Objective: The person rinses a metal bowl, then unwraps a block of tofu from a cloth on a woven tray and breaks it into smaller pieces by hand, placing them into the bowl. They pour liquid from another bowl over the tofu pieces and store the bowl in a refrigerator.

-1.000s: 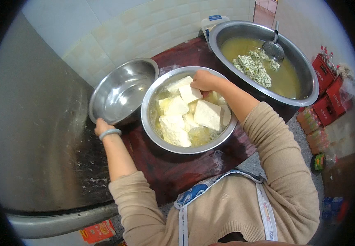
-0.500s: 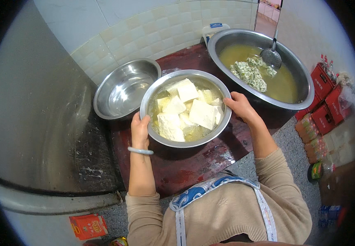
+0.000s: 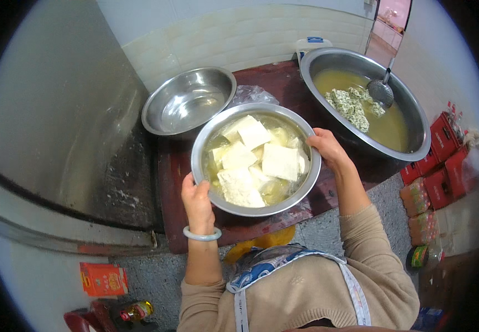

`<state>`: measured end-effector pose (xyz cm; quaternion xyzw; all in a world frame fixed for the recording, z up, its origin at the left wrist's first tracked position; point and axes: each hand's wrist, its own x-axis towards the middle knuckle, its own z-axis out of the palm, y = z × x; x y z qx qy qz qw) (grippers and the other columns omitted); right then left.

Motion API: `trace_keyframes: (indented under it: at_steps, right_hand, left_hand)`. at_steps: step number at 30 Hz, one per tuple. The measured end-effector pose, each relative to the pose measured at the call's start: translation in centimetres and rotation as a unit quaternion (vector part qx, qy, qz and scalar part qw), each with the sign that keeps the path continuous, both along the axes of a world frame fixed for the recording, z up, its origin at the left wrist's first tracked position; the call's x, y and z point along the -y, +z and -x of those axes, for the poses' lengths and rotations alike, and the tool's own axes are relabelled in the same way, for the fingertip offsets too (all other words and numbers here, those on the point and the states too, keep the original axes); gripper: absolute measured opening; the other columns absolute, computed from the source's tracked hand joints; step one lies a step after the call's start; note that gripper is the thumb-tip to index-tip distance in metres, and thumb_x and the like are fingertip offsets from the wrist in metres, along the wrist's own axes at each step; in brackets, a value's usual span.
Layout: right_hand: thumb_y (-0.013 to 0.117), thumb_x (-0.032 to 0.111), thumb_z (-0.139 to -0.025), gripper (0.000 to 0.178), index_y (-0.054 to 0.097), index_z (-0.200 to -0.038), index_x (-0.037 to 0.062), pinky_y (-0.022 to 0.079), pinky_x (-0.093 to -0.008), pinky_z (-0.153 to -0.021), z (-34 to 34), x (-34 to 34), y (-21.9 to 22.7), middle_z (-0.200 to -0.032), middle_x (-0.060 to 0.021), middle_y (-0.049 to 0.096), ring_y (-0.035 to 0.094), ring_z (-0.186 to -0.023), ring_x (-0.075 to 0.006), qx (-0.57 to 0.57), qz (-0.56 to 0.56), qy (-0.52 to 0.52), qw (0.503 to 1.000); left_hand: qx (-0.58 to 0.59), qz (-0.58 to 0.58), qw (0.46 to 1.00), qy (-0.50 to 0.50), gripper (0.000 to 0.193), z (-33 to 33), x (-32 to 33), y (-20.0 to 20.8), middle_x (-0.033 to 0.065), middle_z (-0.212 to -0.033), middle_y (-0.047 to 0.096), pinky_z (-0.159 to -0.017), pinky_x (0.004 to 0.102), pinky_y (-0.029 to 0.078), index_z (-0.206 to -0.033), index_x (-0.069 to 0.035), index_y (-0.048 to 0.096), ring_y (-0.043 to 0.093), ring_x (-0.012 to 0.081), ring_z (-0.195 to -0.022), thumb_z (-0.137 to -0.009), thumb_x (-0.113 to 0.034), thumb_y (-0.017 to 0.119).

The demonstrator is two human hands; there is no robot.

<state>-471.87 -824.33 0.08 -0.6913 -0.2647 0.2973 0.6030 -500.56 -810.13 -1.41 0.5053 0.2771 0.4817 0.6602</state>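
Both my hands grip a steel bowl (image 3: pixel 255 212) from opposite sides. Pale blocks of tofu (image 3: pixel 280 161) sit in its yellowish liquid, some overlapping. My left hand (image 3: pixel 198 207) is closed on the lower left rim, thumb on top, a pale bangle on the wrist. On the right rim my right hand (image 3: pixel 328 148) holds with its thumb over the edge; the fingers beneath are hidden. The bowl is over the near part of a dark red table (image 3: pixel 176 188); I cannot tell whether its base touches.
A shiny steel basin (image 3: pixel 153 120) stands behind left, with a clear plastic bag (image 3: pixel 256 95) nearby. At right, a large basin (image 3: pixel 416 152) holds yellow liquid, green-and-white clumps (image 3: pixel 353 110) and a skimmer (image 3: pixel 381 93). A big metal cylinder (image 3: pixel 73 110) borders the left; red crates (image 3: pixel 441 185) stand on the right.
The bowl has come nearer my body in both hands, uncovering more of the plastic bag behind it. The view has shifted, and a yellow thing shows past the table's near edge.
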Motion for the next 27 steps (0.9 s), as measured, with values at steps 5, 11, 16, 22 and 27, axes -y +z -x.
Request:
trace_keyframes:
  at_steps: [5, 11, 16, 22, 27]
  right_hand:
    - [0.054, 0.007, -0.073, 0.013, 0.058, -0.083, 0.0001, 0.034, -0.0221, -0.035, 3.7, 2.7, 0.2, -0.06, -0.0027, 0.056, 0.047, -0.041, -0.009, -0.086, -0.019, 0.072, 0.993]
    - [0.056, 0.006, -0.081, 0.012, 0.054, -0.089, -0.0029, 0.042, -0.02, -0.036, 7.6, 6.4, 1.0, -0.06, -0.0043, 0.056, 0.049, -0.04, -0.0098, -0.195, -0.029, 0.19, 0.962]
    - [0.06, 0.017, -0.084, 0.018, 0.053, -0.08, 0.0012, 0.042, -0.0217, -0.037, 8.7, 8.9, 0.6, -0.055, -0.0017, 0.051, 0.047, -0.039, -0.0088, -0.156, 0.016, 0.283, 0.946]
    - [0.063, 0.027, -0.079, 0.024, 0.055, -0.087, 0.006, 0.045, -0.0372, -0.053, 6.6, 8.4, 2.1, -0.061, -0.0142, 0.057, 0.058, -0.056, -0.0286, 0.359, -0.03, 0.165, 0.918]
    - [0.058, 0.027, -0.078, 0.028, 0.062, -0.1, 0.0091, 0.048, -0.0369, -0.061, 7.0, 5.0, 3.1, -0.075, -0.016, 0.063, 0.062, -0.068, -0.0307, 0.458, 0.073, 0.233, 0.855]
  left_hand:
    - [-0.029, 0.054, 0.996, 0.065, 0.038, 2.5, 1.2, 0.8, 0.0167, -0.1, 0.06, -0.077, 0.0285, 0.048, -0.112, 0.012, 0.049, 0.059, 0.0196, -0.085, -0.075, 0.003, 0.045]
    - [-0.052, 0.022, 0.995, 0.085, 0.031, 5.7, 1.7, 1.8, 0.0131, -0.094, 0.061, -0.071, 0.0255, 0.048, -0.104, 0.008, 0.056, 0.058, 0.0167, -0.08, -0.077, 0.001, 0.043]
    - [-0.083, 0.007, 0.984, 0.16, 0.026, 7.6, 1.8, 1.7, 0.0071, -0.092, 0.059, -0.074, 0.0255, 0.046, -0.104, 0.004, 0.057, 0.055, 0.0141, -0.083, -0.087, -0.014, 0.05]
    - [-0.116, 0.048, 0.957, 0.261, 0.029, 9.5, 2.7, -1.4, -0.0032, -0.055, 0.044, -0.042, 0.0176, 0.03, -0.103, 0.0, 0.055, 0.038, 0.0039, -0.047, -0.092, -0.025, 0.048]
    - [-0.103, 0.048, 0.979, 0.167, 0.027, 14.8, 10.3, -7.1, 0.0003, -0.052, 0.045, -0.038, 0.0216, 0.035, -0.098, -0.002, 0.055, 0.044, 0.0089, -0.042, -0.091, -0.027, 0.049]
